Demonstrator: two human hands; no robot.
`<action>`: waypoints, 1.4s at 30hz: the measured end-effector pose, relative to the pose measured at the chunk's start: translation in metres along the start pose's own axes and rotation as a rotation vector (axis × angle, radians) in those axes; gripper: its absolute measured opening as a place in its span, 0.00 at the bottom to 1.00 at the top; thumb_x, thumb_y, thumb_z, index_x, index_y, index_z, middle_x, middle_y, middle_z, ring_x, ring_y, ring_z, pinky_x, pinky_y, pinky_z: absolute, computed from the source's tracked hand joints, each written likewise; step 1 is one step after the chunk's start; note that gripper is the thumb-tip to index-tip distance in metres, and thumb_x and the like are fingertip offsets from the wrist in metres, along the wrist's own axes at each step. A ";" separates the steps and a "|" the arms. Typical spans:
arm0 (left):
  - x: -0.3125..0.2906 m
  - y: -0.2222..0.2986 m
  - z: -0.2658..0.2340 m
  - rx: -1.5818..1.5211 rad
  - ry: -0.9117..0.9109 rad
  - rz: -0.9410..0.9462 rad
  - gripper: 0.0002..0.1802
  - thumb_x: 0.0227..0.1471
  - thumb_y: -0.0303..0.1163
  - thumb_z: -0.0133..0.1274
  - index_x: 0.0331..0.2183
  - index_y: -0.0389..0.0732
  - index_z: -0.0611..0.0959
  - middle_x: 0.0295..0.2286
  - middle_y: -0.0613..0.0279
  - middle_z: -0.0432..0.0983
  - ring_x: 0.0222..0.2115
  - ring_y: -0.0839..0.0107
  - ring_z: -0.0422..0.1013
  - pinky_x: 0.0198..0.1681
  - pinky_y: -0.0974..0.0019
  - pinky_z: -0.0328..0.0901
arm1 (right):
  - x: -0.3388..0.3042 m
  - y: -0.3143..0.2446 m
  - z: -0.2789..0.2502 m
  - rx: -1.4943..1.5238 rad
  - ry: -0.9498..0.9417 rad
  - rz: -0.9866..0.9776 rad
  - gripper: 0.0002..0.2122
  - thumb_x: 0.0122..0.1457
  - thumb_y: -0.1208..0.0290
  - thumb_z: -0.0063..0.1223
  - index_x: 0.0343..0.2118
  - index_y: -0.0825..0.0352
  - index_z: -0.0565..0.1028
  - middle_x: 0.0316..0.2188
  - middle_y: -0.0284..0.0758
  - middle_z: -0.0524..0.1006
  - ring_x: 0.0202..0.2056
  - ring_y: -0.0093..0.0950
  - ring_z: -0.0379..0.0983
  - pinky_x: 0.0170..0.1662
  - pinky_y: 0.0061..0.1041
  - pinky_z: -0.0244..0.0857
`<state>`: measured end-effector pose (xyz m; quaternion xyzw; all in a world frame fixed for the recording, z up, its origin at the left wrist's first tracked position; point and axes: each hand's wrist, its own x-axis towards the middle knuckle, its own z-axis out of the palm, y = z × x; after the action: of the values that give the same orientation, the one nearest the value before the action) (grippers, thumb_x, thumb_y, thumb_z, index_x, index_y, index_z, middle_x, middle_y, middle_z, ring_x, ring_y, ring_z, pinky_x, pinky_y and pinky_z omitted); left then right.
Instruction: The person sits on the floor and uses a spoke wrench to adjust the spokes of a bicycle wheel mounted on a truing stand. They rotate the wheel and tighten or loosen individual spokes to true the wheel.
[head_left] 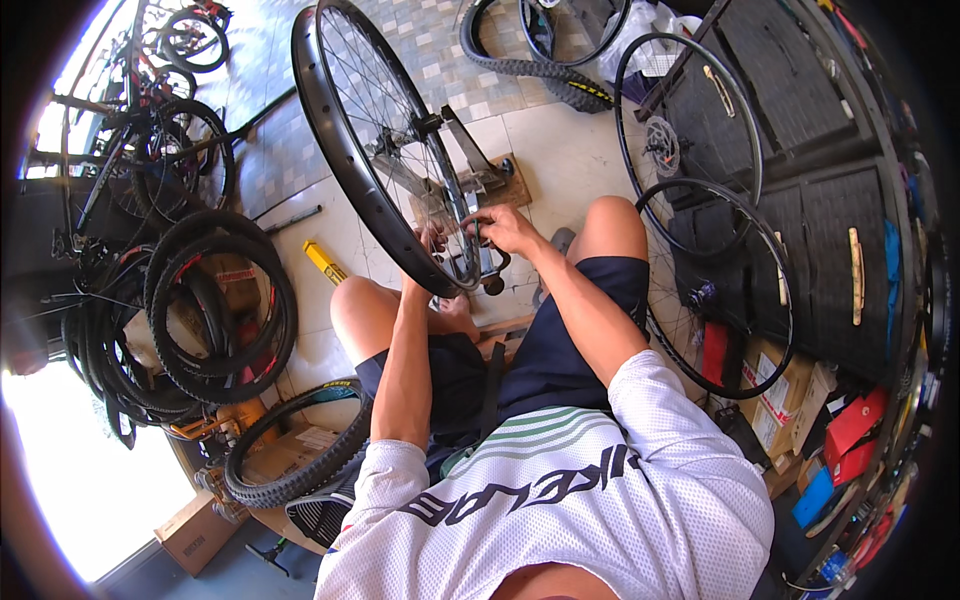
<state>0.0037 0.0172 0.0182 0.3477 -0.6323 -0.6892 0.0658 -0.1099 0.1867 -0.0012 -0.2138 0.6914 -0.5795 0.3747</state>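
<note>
In front of me a wide black bicycle wheel [345, 150] stands upright in a metal truing stand [465, 145], between my knees. The stand has a wooden base [512, 186]. My left hand [432, 238] reaches in at the near part of the wheel, its fingers bent among the spokes and partly hidden by the rim. On the right side of the same rim is my right hand [503, 229], thumb and fingers pinched together close to the spoke ends. Whatever small thing either hand grips is too small to make out.
Several tyres [215, 300] hang on the left near parked bicycles [130, 170]. A yellow box [324, 261] lies on the tiled floor by my left knee. Two thin rims [752, 330] lean at right against black cabinets [820, 250]. Cardboard boxes [780, 400] stand nearby.
</note>
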 end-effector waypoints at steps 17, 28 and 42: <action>0.007 -0.024 0.000 0.083 -0.109 0.050 0.18 0.53 0.42 0.60 0.39 0.38 0.81 0.25 0.67 0.78 0.22 0.81 0.70 0.20 0.77 0.61 | 0.003 0.017 0.030 -0.204 -0.077 -0.036 0.14 0.54 0.77 0.52 0.43 0.74 0.76 0.33 0.42 0.81 0.32 0.25 0.76 0.39 0.26 0.69; 0.008 -0.026 -0.001 0.104 -0.048 0.067 0.18 0.51 0.42 0.62 0.37 0.38 0.82 0.23 0.67 0.77 0.20 0.81 0.69 0.22 0.76 0.61 | -0.005 -0.005 0.030 0.043 -0.176 0.089 0.13 0.58 0.65 0.58 0.34 0.73 0.79 0.23 0.32 0.78 0.24 0.19 0.71 0.28 0.23 0.66; 0.001 -0.021 -0.003 0.011 -0.062 0.033 0.17 0.52 0.40 0.61 0.39 0.38 0.82 0.27 0.67 0.79 0.22 0.80 0.71 0.24 0.75 0.62 | -0.017 -0.022 0.060 -0.452 0.236 -0.067 0.13 0.45 0.64 0.61 0.27 0.68 0.71 0.25 0.47 0.77 0.32 0.48 0.74 0.33 0.42 0.65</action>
<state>0.0120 0.0183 -0.0016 0.3161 -0.6435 -0.6949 0.0556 -0.0561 0.1557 0.0216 -0.2457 0.8350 -0.4431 0.2145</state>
